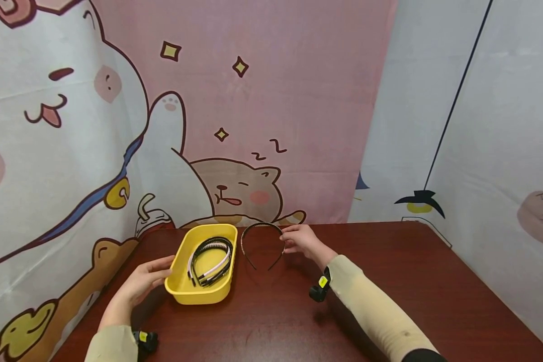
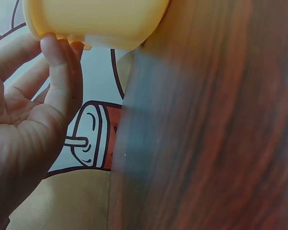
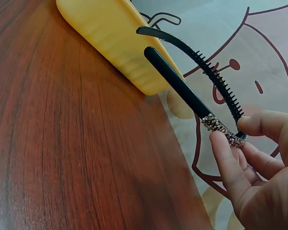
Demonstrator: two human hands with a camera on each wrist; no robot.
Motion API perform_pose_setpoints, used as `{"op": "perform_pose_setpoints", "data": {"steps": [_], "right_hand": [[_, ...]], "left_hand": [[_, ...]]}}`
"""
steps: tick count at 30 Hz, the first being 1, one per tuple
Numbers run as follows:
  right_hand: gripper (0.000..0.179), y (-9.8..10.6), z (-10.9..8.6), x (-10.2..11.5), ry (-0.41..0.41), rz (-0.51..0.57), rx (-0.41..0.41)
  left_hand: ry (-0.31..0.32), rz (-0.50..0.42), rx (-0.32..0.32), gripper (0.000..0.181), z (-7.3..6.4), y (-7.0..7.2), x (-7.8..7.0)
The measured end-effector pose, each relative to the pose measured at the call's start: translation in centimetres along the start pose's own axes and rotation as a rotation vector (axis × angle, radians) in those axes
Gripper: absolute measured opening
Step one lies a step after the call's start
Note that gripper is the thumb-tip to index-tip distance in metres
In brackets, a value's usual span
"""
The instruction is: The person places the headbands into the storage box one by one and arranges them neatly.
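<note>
My right hand [image 1: 303, 241] pinches a black headband [image 3: 175, 81] between thumb and fingers, beside the basket. The headband has small teeth along its inside and a glittering beaded cover near my fingertips. Its two ends point toward the basket in the right wrist view. My left hand [image 1: 142, 281] is at the left side of a yellow plastic basket [image 1: 199, 297], its fingertips [image 2: 50, 42] touching the wall just under the rim. Inside the basket lie several headbands [image 1: 212, 241], black and pale pink, overlapping one another.
The basket stands on a dark red-brown wooden table [image 1: 271, 322], toward its back left. Behind the table hangs a pink and white cloth [image 1: 298, 100] printed with cartoon animals. A small black camera [image 1: 319, 290] is strapped on my right wrist.
</note>
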State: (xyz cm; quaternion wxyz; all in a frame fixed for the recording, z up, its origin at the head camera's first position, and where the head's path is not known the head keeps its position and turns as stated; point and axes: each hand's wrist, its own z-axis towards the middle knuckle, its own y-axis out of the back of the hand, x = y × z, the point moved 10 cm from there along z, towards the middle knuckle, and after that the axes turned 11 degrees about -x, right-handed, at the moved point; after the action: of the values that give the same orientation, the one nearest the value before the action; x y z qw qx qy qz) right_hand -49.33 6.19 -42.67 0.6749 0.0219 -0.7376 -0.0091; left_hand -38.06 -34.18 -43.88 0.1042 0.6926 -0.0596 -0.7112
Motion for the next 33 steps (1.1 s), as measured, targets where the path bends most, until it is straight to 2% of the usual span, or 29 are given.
{"op": "perform_pose_setpoints", "data": {"steps": [12, 28, 33], "right_hand": [[0.032, -1.4, -0.1, 0.3, -0.002, 0.024, 0.003], [0.038, -4.2, -0.1, 0.3, -0.024, 0.028, 0.037], [0.039, -5.0, -0.2, 0.7, -0.009, 0.038, 0.040]], "left_hand": [[-0.007, 0.014, 0.000, 0.059, 0.0, 0.0, -0.1], [-0.015, 0.016, 0.004, 0.059, -0.1, 0.0, -0.2], [-0.011, 0.019, -0.002, 0.059, 0.0, 0.0, -0.1]]}}
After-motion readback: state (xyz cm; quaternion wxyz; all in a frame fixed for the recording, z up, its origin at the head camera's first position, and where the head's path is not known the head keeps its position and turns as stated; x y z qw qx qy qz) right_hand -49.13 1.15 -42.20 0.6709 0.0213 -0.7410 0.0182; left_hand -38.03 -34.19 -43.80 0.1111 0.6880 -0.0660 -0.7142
